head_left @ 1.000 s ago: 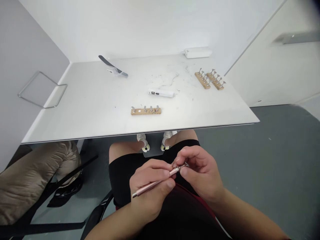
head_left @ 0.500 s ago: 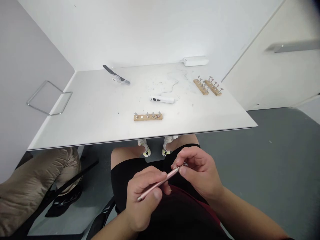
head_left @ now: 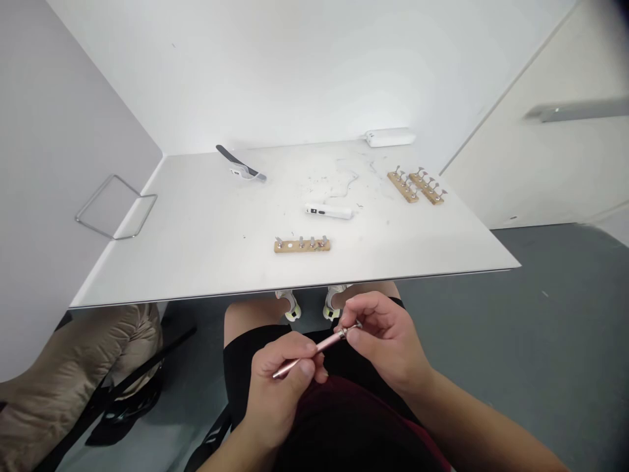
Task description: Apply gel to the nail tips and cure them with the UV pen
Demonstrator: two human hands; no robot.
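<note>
Over the lap, the left hand (head_left: 282,380) grips a pink pen tool (head_left: 308,353); the right hand (head_left: 388,341), at 3 o'clock, pinches a small metal piece (head_left: 354,324) at its tip, likely mid-fitting; steady alignment comes next.

A rose-gold pen (head_left: 307,354) above black shorts (head_left: 255,334). A white desk (head_left: 196,229) bears tan wooden strips (head_left: 301,246) with silver pegs. The floor (head_left: 540,328) is grey.
</note>
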